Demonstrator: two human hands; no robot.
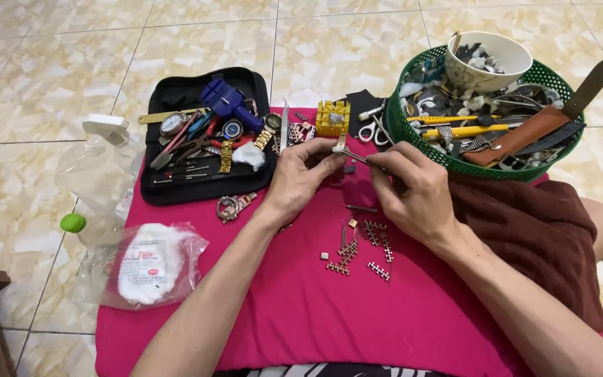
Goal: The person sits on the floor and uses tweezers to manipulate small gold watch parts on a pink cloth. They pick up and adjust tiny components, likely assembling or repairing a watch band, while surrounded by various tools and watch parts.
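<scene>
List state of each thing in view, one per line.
left hand: pinching small metal piece
right hand: gripping thin tool
tool case: open, full
basket: full of tools
bowl: upright, filled
watch links: loose on pink cloth
cotton bag: lying flat

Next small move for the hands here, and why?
Probably ease the thin metal tool in the right hand a touch further into the small metal piece pinched by the left hand. Its tip sits right at that piece, both hands hold it above the pink cloth, and loose band links already lie below.
</scene>
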